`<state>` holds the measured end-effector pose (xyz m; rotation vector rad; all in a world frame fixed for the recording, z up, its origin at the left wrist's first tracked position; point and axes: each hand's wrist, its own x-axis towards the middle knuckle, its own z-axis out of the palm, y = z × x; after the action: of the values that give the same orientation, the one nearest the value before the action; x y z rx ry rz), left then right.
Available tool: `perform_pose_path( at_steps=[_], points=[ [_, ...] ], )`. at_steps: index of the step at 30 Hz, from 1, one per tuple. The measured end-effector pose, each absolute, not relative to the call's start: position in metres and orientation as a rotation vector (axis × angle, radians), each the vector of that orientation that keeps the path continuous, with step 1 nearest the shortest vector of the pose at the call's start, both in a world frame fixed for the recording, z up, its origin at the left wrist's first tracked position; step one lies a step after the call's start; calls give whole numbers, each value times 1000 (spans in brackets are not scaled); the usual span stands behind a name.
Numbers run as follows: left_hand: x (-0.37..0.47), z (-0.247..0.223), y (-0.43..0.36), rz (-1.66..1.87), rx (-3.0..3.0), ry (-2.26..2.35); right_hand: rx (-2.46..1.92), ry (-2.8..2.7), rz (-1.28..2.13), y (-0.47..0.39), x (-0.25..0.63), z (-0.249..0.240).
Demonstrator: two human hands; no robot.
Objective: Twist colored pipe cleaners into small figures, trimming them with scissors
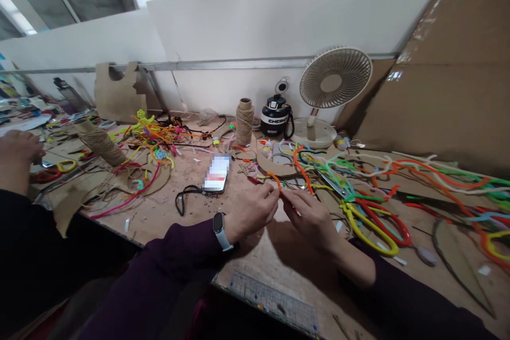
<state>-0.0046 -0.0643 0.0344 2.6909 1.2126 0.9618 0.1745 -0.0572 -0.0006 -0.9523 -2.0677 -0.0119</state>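
Note:
My left hand (253, 210), with a watch (219, 223) on its wrist, pinches an orange pipe cleaner (275, 180) over the table. My right hand (308, 218) meets it from the other side, its fingers closed on the same orange strand. Most of the strand is hidden by the fingers. Just beyond the hands lies a curved cardboard piece (279, 167). To the right of my right hand rest scissors (370, 228) with red and yellow handles, their blades among coloured pipe cleaners (358, 170). A phone (217, 172) with a black strap lies left of my left hand.
A desk fan (334, 79), a black bottle (274, 117) and a twine spool (244, 122) stand at the back. A clear ruler (274, 297) lies at the front edge. Another person's hand (19, 151) is at far left near other scissors (56, 171). Cardboard (450, 64) leans at right.

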Motion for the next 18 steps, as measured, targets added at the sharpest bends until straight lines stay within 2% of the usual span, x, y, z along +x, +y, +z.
perform_pose_path(
  at_steps=[5, 8, 12, 18],
  points=[
    [-5, 30, -59, 1045, 2459, 1134, -937, -2028, 78, -58, 175, 11],
    [-5, 26, -49, 1114, 1905, 1021, -1031, -1868, 420, -59, 177, 24],
    [-4, 20, -41, 881, 1030, 776, -1111, -1510, 977, -56, 179, 29],
    [2, 18, -46, 828, 576, 639, -1037, -1336, 1194, -55, 176, 27]
  ],
)
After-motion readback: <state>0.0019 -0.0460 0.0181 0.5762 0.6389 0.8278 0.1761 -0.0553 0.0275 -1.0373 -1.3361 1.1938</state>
